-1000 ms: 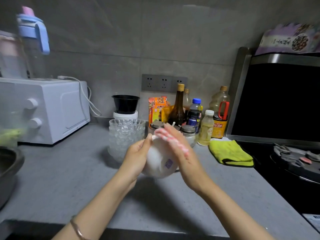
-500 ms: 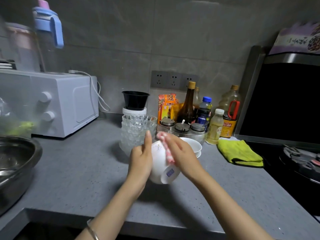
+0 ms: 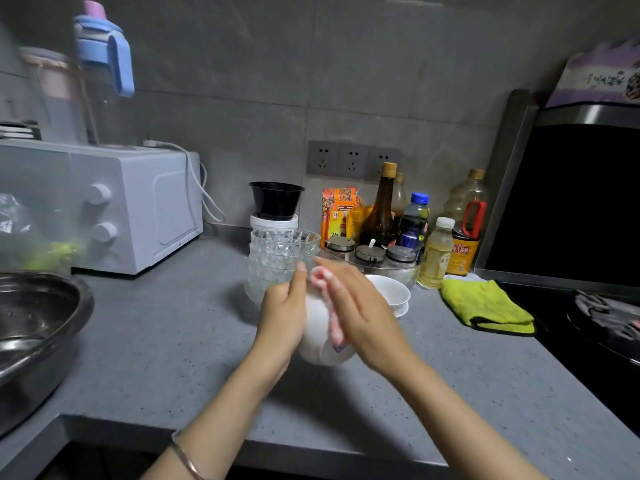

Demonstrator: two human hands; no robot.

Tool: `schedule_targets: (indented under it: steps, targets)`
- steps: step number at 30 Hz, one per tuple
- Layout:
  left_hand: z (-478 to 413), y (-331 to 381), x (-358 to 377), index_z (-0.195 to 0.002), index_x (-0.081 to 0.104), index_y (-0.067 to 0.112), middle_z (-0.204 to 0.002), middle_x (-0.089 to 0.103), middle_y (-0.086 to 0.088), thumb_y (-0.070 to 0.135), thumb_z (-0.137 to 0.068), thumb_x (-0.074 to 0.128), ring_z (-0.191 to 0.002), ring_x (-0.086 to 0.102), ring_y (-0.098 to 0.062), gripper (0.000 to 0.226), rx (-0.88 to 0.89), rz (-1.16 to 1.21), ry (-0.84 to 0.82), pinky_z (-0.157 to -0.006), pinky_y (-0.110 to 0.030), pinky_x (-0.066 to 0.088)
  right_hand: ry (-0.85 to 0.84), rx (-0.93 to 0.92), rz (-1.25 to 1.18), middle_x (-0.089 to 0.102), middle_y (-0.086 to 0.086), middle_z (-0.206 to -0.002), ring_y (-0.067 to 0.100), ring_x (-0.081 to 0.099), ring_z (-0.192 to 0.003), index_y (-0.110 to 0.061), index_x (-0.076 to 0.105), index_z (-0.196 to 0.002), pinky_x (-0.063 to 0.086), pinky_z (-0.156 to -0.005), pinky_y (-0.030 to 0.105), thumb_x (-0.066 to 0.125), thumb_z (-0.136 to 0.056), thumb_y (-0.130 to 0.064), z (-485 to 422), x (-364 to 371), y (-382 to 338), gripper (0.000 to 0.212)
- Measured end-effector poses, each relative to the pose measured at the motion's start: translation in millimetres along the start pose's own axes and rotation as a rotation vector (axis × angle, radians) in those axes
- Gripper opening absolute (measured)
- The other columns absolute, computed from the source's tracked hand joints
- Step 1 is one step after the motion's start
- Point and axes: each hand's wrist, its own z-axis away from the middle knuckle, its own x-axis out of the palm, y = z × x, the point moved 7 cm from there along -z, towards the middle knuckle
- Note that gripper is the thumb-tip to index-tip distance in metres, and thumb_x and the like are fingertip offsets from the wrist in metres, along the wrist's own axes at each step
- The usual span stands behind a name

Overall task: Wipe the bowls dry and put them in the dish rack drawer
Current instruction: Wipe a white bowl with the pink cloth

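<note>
**Hands mid-wipe, racking not begun**

Gripping bowl (image 3: 322, 351) with left hand (image 3: 282, 317), fingers curled round its wall, lifted off counter (image 3: 156, 341), foot toward camera. Pressing pink cloth (image 3: 334, 327) flat against its outside with right hand (image 3: 360, 317), fingers straight.

Judged as drying under way on this one piece; cannot tell how dry. White bowls (image 3: 391, 292) stacked on counter just behind right hand, glass bowls (image 3: 282, 254) stacked behind left; wiped or not, unclear. Nothing seen racked, and drawer out of view. Probably most of the job left: finish this one, do the stacks, carry all over.

Grey speckled counter, matte, set against grey tiled wall (image 3: 242, 81) with sockets (image 3: 353, 161). Metal basin (image 3: 38, 327) at left edge, white oven (image 3: 138, 209) behind it. Bottles (image 3: 381, 209) and jars (image 3: 370, 252) along the back. Yellow rag (image 3: 485, 306) lying beside stove (image 3: 609, 320) at right.
</note>
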Motion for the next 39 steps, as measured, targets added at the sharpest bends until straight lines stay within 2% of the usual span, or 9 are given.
schedule_targets:
  steps: [4, 7, 14, 19, 22, 24, 27, 32, 39]
  targets:
    - [4, 0, -1, -0.065, 0.061, 0.010, -0.062, 0.064, -0.005, 0.039, -0.098, 0.045, -0.061, 0.060, -0.018, 0.047, -0.042, 0.098, -0.021, -0.057, -0.025, 0.042, -0.024, 0.425, -0.479, 0.065, 0.025, -0.100, 0.017, 0.051, -0.055, -0.042, 0.060, -0.098, 0.037, -0.037, 0.017, 0.037, -0.094, -0.055, 4, -5, 24, 0.026]
    - [4, -2, 2, -0.071, 0.064, 0.011, -0.069, 0.067, -0.006, 0.040, -0.097, 0.044, -0.069, 0.063, -0.020, 0.044, -0.092, 0.153, -0.087, -0.067, -0.029, 0.046, 0.001, 0.578, -0.434, 0.067, 0.008, -0.069, 0.019, 0.050, -0.037, -0.039, 0.062, -0.091, 0.035, -0.030, 0.020, 0.035, -0.087, -0.065, 13, -10, 38, 0.037]
    - [-2, 11, 10, -0.057, 0.058, 0.009, -0.051, 0.057, 0.007, 0.041, -0.098, 0.042, -0.055, 0.051, -0.008, 0.055, 0.067, -0.168, -0.263, -0.062, -0.027, 0.038, -0.041, 0.373, -0.275, 0.056, 0.012, -0.052, 0.016, 0.055, -0.049, 0.015, 0.060, -0.080, 0.045, -0.050, 0.023, 0.037, -0.089, -0.054, -2, -21, 31, 0.073]
    - [5, 17, 16, -0.046, 0.060, 0.015, -0.049, 0.061, 0.000, 0.035, -0.097, 0.049, -0.049, 0.059, -0.015, 0.055, 0.197, -0.195, -0.192, -0.051, -0.026, 0.040, 0.009, 0.278, -0.242, 0.067, 0.012, -0.067, 0.025, 0.063, -0.064, -0.004, 0.063, -0.069, 0.048, -0.064, 0.039, 0.038, -0.090, -0.057, -3, -16, 23, 0.062]
    - [0, 13, 6, -0.048, 0.053, 0.014, -0.048, 0.056, -0.004, 0.027, -0.097, 0.049, -0.049, 0.054, -0.020, 0.051, 0.110, -0.025, -0.045, -0.051, -0.025, 0.037, 0.086, 0.234, -0.253, 0.071, -0.007, -0.089, 0.008, 0.065, -0.083, -0.031, 0.069, -0.095, 0.050, -0.074, 0.036, 0.031, -0.093, -0.059, 3, -17, 22, 0.047]
    - [-7, 8, -4, -0.054, 0.052, 0.011, -0.053, 0.054, -0.008, 0.025, -0.097, 0.050, -0.053, 0.053, -0.022, 0.045, 0.027, 0.077, 0.075, -0.054, -0.027, 0.038, 0.029, 0.172, -0.271, 0.056, -0.029, -0.122, -0.008, 0.050, -0.116, -0.051, 0.049, -0.124, 0.045, -0.097, 0.034, 0.026, -0.092, -0.060, 12, -10, 18, 0.041]
    - [-16, 1, -14, -0.058, 0.054, 0.012, -0.063, 0.055, -0.011, 0.024, -0.095, 0.051, -0.061, 0.053, -0.022, 0.039, -0.019, 0.120, 0.179, -0.061, -0.031, 0.040, -0.018, -0.027, -0.111, 0.017, -0.024, -0.154, 0.000, 0.011, -0.144, -0.042, 0.020, -0.148, 0.018, -0.118, 0.042, 0.021, -0.099, -0.050, 27, -1, 6, 0.049]
    - [-11, -4, 1, -0.044, 0.058, 0.013, -0.044, 0.055, 0.008, 0.009, -0.098, 0.044, -0.055, 0.051, -0.014, 0.055, -0.076, 0.202, 0.029, -0.059, -0.027, 0.041, -0.023, -0.387, 0.378, 0.028, -0.003, -0.155, 0.012, 0.017, -0.145, -0.019, 0.035, -0.146, 0.011, -0.118, 0.032, 0.027, -0.101, -0.033, 23, 10, -20, 0.048]
    - [0, 3, 3, -0.066, 0.059, 0.010, -0.059, 0.062, -0.006, 0.024, -0.096, 0.050, -0.053, 0.058, -0.020, 0.034, -0.084, 0.176, 0.047, -0.050, -0.024, 0.043, 0.019, 0.162, -0.298, 0.063, -0.016, -0.105, -0.014, 0.056, -0.094, -0.039, 0.058, -0.109, 0.042, -0.080, 0.006, 0.036, -0.095, -0.043, -3, -13, 12, 0.026]
